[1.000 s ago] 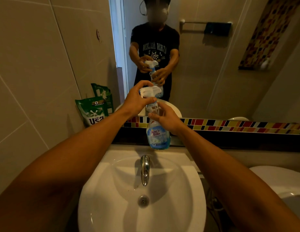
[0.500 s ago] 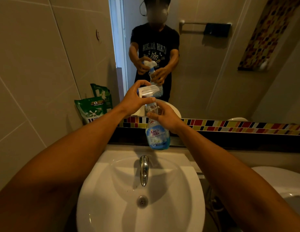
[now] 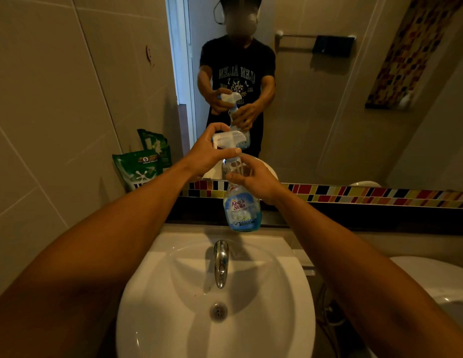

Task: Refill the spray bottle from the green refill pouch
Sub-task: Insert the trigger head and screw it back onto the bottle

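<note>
A clear spray bottle (image 3: 242,211) with a blue label and a little blue liquid stands on the ledge behind the sink. My right hand (image 3: 253,178) grips its neck. My left hand (image 3: 207,153) is closed around the white trigger head (image 3: 229,139) on top of the bottle. The green refill pouch (image 3: 138,169) leans upright in the corner against the left wall, well to the left of both hands. Its lower part is hidden behind my left forearm.
A white basin (image 3: 284,301) with a chrome tap (image 3: 220,262) lies directly below the bottle. The mirror (image 3: 315,112) behind the ledge reflects me and the bottle. A white toilet lid (image 3: 429,280) is at the right. A coloured mosaic strip (image 3: 367,195) runs under the mirror.
My left hand has turned the trigger head, so its nozzle has swung round to the right. The bottle and my right hand have stayed in place.
</note>
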{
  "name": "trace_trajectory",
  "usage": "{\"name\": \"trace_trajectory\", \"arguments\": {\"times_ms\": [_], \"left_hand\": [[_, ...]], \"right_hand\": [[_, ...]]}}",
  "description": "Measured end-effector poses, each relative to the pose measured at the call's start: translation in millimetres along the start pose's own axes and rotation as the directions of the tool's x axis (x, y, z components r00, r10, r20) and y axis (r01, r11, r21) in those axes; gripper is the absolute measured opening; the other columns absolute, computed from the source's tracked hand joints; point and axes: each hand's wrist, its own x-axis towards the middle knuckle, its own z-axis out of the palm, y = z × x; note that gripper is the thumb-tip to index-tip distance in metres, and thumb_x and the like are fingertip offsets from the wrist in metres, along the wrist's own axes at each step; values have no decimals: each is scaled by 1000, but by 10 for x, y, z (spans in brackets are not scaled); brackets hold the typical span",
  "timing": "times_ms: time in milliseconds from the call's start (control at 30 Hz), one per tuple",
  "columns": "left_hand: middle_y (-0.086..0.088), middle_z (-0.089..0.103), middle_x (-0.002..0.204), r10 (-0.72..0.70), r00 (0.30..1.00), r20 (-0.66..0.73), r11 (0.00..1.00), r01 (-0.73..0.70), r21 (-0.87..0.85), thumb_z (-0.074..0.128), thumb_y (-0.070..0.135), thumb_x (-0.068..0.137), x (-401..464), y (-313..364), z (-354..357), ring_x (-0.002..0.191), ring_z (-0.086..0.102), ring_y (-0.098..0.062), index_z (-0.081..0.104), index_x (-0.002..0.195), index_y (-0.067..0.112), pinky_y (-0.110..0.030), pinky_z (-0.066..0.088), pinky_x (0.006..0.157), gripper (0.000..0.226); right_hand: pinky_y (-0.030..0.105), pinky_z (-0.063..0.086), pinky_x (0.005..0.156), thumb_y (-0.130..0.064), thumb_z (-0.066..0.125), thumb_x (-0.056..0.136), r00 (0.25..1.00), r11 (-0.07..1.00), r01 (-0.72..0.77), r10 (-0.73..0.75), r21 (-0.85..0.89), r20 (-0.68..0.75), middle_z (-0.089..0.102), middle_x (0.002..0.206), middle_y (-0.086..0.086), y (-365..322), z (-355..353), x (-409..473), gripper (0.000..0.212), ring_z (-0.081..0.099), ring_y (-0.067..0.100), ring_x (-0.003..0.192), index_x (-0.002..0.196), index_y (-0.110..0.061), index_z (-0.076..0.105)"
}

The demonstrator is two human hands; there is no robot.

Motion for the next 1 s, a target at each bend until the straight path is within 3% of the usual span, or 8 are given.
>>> {"name": "trace_trajectory", "arguments": {"times_ms": [100,233,367,500,600,700,833,1000], "left_hand": [[-1,57,117,13,1000,-20,1000,-13,0,81,10,80,5,-19,-10,102,61,-20,50,124,26,-24,57,75,56],[-8,56,127,-4,1000,0,1000,4,-7,81,11,79,29,-44,-56,113,61,-33,57,117,37,-37,59,85,52],[-12,53,129,-44,999,20,998,45,-34,76,5,82,28,-28,-37,109,59,-31,53,122,32,-22,55,70,53],[-9,56,127,-10,1000,-10,999,10,-48,84,15,77,4,-51,-24,112,61,-31,54,120,33,-37,59,86,55],[-3,57,121,18,998,-52,999,-19,-31,83,10,78,-4,-55,-5,109,61,-28,54,119,30,-39,60,87,54],[-8,56,127,0,1000,-29,999,-2,-47,82,8,78,5,-57,-43,113,61,-33,57,116,35,-43,59,90,53],[-15,55,130,-30,1000,-5,998,30,-54,77,4,81,9,-29,-50,107,62,-31,54,121,31,-25,58,73,54],[-3,53,124,20,999,-33,999,-21,-32,81,14,80,-11,-35,-18,113,59,-28,48,125,27,-35,59,87,57]], "right_hand": [[14,57,71,-15,73,94,1000,1000,1,-1,6,10,72,113,-4,-11,4,5,48,72,5,94,140,-17,56],[19,59,75,-16,75,93,1000,1000,-4,4,30,8,74,118,3,6,-20,13,47,74,11,99,137,-15,58],[21,59,78,-16,75,93,1000,999,-8,8,40,14,75,117,3,16,-27,13,46,74,14,102,136,-15,59],[18,59,75,-16,75,93,1000,1000,12,-12,21,18,74,118,2,2,1,17,48,74,11,99,139,-16,58],[15,58,70,-13,74,93,1000,999,8,-9,42,19,74,117,3,-13,15,18,49,73,7,94,139,-14,58],[18,59,71,-12,75,93,1000,996,-11,9,83,16,75,117,8,6,-8,32,46,75,12,96,136,-12,60],[21,60,72,-13,75,93,999,996,-24,21,89,30,75,118,8,13,-16,50,45,75,17,99,135,-13,60],[27,63,79,-12,75,93,999,996,-12,8,90,46,74,120,10,-1,19,73,47,74,22,105,137,-11,59]]}}
